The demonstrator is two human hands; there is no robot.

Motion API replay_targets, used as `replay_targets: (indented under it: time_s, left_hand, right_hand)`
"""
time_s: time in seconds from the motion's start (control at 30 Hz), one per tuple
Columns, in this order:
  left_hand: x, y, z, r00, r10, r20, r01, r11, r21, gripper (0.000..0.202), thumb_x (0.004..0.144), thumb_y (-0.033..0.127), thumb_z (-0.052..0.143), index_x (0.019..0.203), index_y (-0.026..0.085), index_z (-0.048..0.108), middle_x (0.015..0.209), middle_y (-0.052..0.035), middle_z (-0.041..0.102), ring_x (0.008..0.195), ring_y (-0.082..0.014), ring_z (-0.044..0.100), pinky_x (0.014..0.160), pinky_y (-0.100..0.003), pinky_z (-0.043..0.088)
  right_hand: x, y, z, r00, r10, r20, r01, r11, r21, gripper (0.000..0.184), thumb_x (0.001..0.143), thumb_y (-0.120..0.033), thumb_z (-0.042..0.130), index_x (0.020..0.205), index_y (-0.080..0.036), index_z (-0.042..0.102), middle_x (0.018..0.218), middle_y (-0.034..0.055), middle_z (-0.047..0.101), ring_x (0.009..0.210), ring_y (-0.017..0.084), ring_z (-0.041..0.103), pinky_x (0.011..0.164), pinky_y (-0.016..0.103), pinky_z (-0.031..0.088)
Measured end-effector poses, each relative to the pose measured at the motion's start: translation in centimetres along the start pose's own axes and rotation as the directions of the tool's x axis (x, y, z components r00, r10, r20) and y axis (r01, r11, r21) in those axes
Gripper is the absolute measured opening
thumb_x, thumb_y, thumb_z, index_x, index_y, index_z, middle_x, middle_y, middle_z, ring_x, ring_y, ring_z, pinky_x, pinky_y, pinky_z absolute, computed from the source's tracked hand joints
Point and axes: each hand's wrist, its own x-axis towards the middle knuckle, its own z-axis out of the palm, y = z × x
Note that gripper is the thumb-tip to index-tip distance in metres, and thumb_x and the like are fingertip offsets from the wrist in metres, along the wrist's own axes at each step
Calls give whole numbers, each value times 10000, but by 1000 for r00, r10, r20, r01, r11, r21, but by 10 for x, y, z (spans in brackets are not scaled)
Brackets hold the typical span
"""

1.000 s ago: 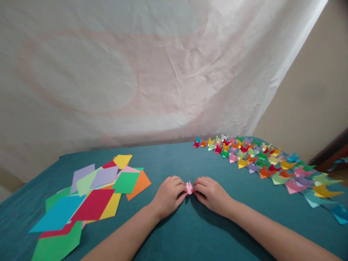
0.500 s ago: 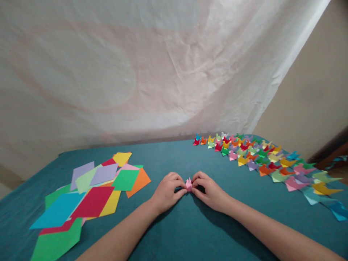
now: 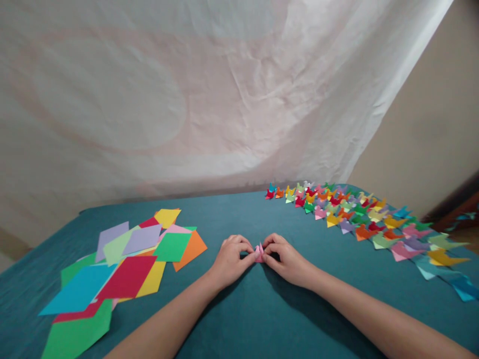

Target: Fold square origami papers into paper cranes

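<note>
The left hand (image 3: 232, 260) and right hand (image 3: 286, 262) partly hide the pink paper bird (image 3: 259, 254), its folds too small to read. Left of the bird, the bottom edge crops a green sheet (image 3: 77, 335); far right of the bird, a brown object (image 3: 458, 211) is blurred and cropped.

The person's left hand (image 3: 231, 262) has a rounded back, slim fingers (image 3: 241, 246) and a slender thumb (image 3: 247, 260); the fingernails are too small to make out. Just behind it, a narrow, bare wrist (image 3: 214, 280) leads to a smooth, bare forearm (image 3: 177, 319) that broadens farther from the hand. The right hand (image 3: 287, 262) is similarly small and rounded, with a bare right wrist (image 3: 313, 277) and a long, tapering, bare right forearm (image 3: 366, 316) behind it.
</note>
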Motion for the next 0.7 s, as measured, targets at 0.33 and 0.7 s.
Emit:
replay_targets:
  time_s: [0.33, 0.7]
  left_hand:
    - [-1, -1, 7, 998, -27, -54, 29, 999, 38, 218, 822, 359, 574, 694, 215, 675, 867, -20, 615, 885, -191, 531, 785, -324, 372]
    - [-2, -2, 7, 999, -24, -41, 27, 996, 82, 164, 813, 347, 590, 755, 195, 614, 845, -18, 584, 877, -189, 513, 780, -306, 364]
  right_hand:
    - [1, 3, 3, 999, 26, -21, -27, 999, -28, 82, 790, -166, 592, 710, -180, 585, 886, 46, 534, 858, 176, 526, 781, 337, 435]
    - [0, 3, 4, 999, 44, -26, -45, 999, -27, 54, 791, -176, 601, 749, -173, 568, 896, 47, 525, 874, 175, 513, 795, 330, 419]
